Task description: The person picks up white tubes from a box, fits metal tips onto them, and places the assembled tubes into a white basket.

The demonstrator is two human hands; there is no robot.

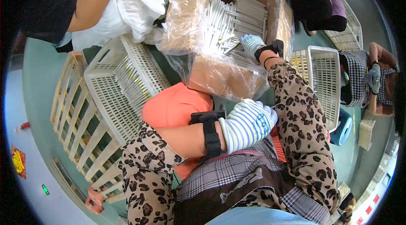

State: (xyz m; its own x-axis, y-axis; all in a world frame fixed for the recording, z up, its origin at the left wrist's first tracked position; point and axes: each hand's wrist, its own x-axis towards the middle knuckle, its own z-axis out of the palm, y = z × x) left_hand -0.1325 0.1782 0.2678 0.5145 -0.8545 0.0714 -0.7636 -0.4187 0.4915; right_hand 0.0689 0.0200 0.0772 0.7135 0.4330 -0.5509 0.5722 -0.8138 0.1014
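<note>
"Where are the white sticks?"

"Most of the white sticks (250,15) lie heaped in the open cardboard box (226,77) ahead, with clear plastic (186,26) draped over its flaps. More are in the left basket (148,62), the white one with holes in its walls."

"And the right hand?"

"The gloved right hand (252,44) reaches into the box, down at the sticks. Its fingers look close together, but I can't tell from here whether they're clamped on one."

"What about the left?"

"The gloved left hand (247,125) is nearer the body, above the checked apron (215,174) and outside the box. Its fingers curl in together, tips hidden, so I can't say if they grip anything. A black strap (210,138) circles that wrist."

"Anything around them?"

"Another white basket (326,77) stands beside the right sleeve (296,93), and a wooden pallet (83,140) lies past the left basket."
</note>
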